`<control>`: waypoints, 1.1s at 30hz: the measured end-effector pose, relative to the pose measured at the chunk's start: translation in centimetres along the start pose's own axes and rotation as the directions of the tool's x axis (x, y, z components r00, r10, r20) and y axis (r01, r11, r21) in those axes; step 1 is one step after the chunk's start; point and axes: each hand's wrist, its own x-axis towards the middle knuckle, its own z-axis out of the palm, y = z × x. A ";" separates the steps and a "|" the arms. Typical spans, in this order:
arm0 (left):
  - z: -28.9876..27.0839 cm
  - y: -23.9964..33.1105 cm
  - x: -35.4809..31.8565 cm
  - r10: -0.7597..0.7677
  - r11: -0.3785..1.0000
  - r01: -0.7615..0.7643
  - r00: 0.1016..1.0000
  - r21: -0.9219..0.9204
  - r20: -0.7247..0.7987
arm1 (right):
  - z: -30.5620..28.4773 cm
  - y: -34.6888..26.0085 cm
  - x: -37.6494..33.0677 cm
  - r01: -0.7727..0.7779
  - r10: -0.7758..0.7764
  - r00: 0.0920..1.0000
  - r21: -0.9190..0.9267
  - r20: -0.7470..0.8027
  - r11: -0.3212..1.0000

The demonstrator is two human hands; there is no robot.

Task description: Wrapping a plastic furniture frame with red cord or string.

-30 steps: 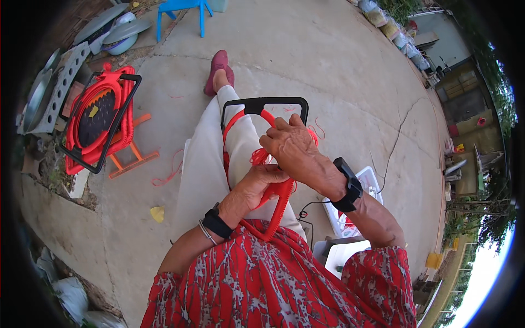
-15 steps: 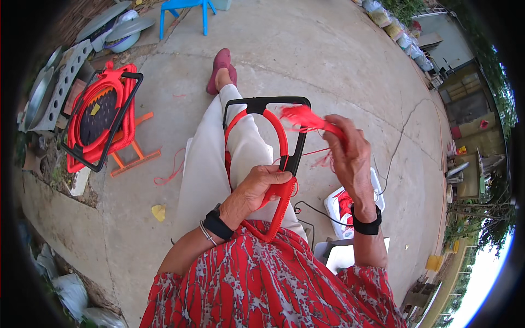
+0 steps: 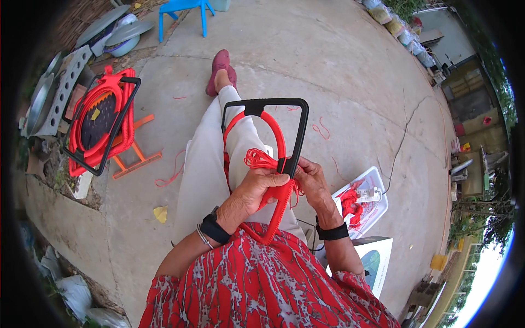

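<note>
A wide concrete yard [image 3: 339,71] spreads under everything, and the person sits on it with one pale-trousered leg [image 3: 210,158] stretched out, a dark red slipper [image 3: 217,68] on the foot. Across that leg lies the landmark: a black frame with a red wrapped hoop [image 3: 273,142], its black top bar pointing away from the person and its red lower end resting near the lap.

Well to the left of the frame, a finished red-and-black frame [image 3: 101,126] leans on an orange stand [image 3: 134,158]. Beyond it, further left, sit grey metal pans [image 3: 109,27], and far beyond the frame's top bar stands a blue stool [image 3: 183,11]. To the right of the frame, on the ground, is a white tray [image 3: 374,188] holding red cord, with a white box [image 3: 374,257] nearer the person.

The left hand [image 3: 257,191] is closed around the red lower part of the hoop, fingers curled over it, just below a tuft of loose red cord [image 3: 261,159]. The right hand [image 3: 313,183] is folded against the frame's right black bar, touching it; how tightly it grips I cannot tell. Scraps of red cord [image 3: 320,130] lie right of the frame.
</note>
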 end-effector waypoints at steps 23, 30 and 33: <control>-0.5 -0.6 0.2 0.036 0.999 -0.037 0.999 -0.027 -0.041 | -1.4 -9.8 -4.9 -0.076 -0.195 0.957 -0.839 -0.212 0.539; -0.1 -1.2 0.3 0.061 0.997 -0.067 0.986 -0.034 -0.158 | 5.2 -8.7 3.2 0.699 -0.452 0.645 -0.715 0.617 0.021; -0.2 -1.4 0.5 0.112 0.992 -0.121 0.977 -0.043 -0.180 | 5.4 -7.0 5.2 0.669 -0.211 0.684 -0.716 0.698 -0.198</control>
